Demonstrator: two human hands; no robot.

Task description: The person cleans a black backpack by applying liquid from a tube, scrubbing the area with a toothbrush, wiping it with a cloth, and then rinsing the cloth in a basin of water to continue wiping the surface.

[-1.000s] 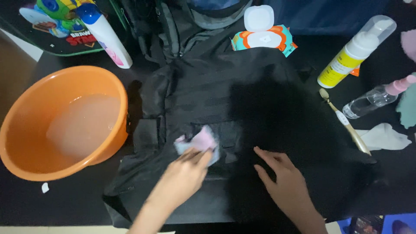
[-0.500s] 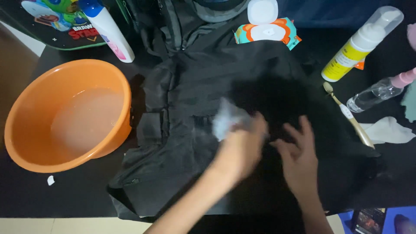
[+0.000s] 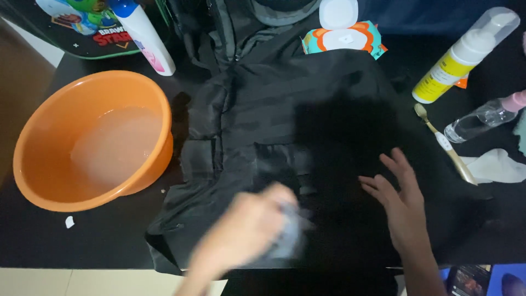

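- A black fabric backpack [image 3: 285, 126] lies flat on a dark tabletop [image 3: 71, 241], its zipped top toward the far edge and its lower panel nearest the person.
- The person's left hand [image 3: 246, 233], blurred in the head view, is closed around a pale, crumpled cloth [image 3: 287, 238] and presses it against the lower front of the backpack.
- The person's right hand [image 3: 397, 200] rests flat on the fabric just to the right of the cloth, fingers spread and holding nothing; the two hands stay apart, with bare black fabric between them.
- A round orange plastic basin [image 3: 93, 140] of cloudy water stands to the left of the backpack, its rim close to the bag's side.
- A white plastic bottle with a blue cap [image 3: 143, 35] lies tilted behind the basin, beside a dark printed case [image 3: 82, 33] at the far left corner.
- A soft pack of wet wipes with an open white lid [image 3: 342, 35] sits at the backpack's top edge.
- To the right stand a yellow foam-pump bottle with a clear cap [image 3: 463, 55] and a small clear spray bottle with a pink top [image 3: 485, 116].
- A bamboo-handled toothbrush [image 3: 444, 143] lies near the right hand, well clear of it, with a white crumpled rag [image 3: 498, 167] just beyond its handle.
- A small white scrap [image 3: 69, 221] lies on the table in front of the basin.
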